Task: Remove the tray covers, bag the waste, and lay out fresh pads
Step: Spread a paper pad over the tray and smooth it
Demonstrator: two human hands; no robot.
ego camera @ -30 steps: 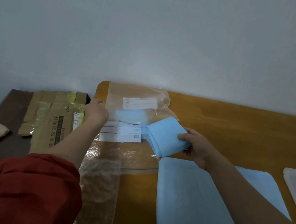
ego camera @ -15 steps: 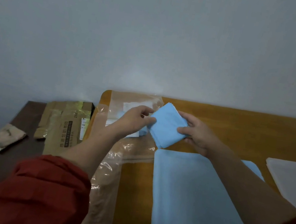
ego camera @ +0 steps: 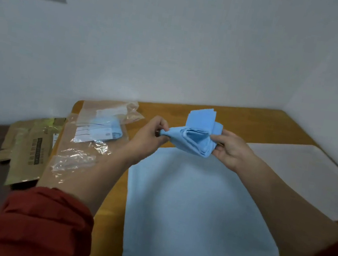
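Observation:
A folded blue pad [ego camera: 195, 136] hangs in the air above the table, partly pulled open with its layers showing. My left hand [ego camera: 151, 136] pinches its left edge and my right hand [ego camera: 229, 149] grips its right side. Below my hands a blue pad [ego camera: 195, 208] lies spread flat on the wooden table [ego camera: 269, 125]. To the left sits a clear plastic pack [ego camera: 100, 126] with more folded blue pads and white labels inside.
A white sheet [ego camera: 305, 176] lies flat at the table's right. Loose clear plastic wrap [ego camera: 71, 157] trails over the table's left edge. Brown paper packages [ego camera: 29, 146] rest on a darker, lower surface at left. The wall stands close behind.
My left hand left the plastic pack and took hold of the folded pad. Both hands lifted the pad off the pack, moved it right, and started pulling it open.

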